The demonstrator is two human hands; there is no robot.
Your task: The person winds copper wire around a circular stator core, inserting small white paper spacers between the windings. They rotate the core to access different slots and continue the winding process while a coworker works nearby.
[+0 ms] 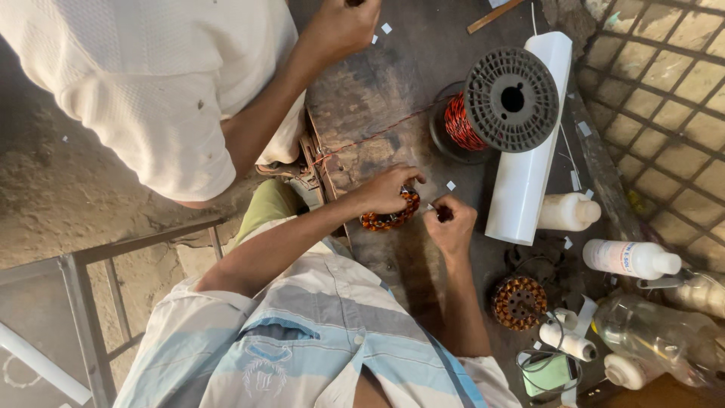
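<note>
The person's left hand (387, 189) curls over a ring-shaped copper-wound coil (391, 217) on the dark workbench (377, 91), its fingers closed on the coil's upper edge, so the coil lies directly under and partly behind the palm. Just beside it, the right hand (451, 225) is pinched shut, thumb and fingertips pressed together on something small and dark that is too small to make out. A small white paper scrap (451, 185) lies between the two hands, slightly beyond them.

Beyond the left hand, a thin reddish wire (362, 140) runs taut across the bench to a black plastic spool (502, 102) wound with red wire, which sits past the right hand. Beside the right hand, on its outer side, a long white tube (525, 174) lies under the spool, and a white bottle (568, 211) lies against it. Farther out lie another white bottle (630, 258) and a clear plastic bottle (657, 332). Nearer the person than the right hand, by the forearm, sits a second wound coil (519, 302).

Across the bench, well beyond the left hand, another person in a cream shirt (158, 83) leans in, one hand (343, 26) resting at the bench's far edge.
</note>
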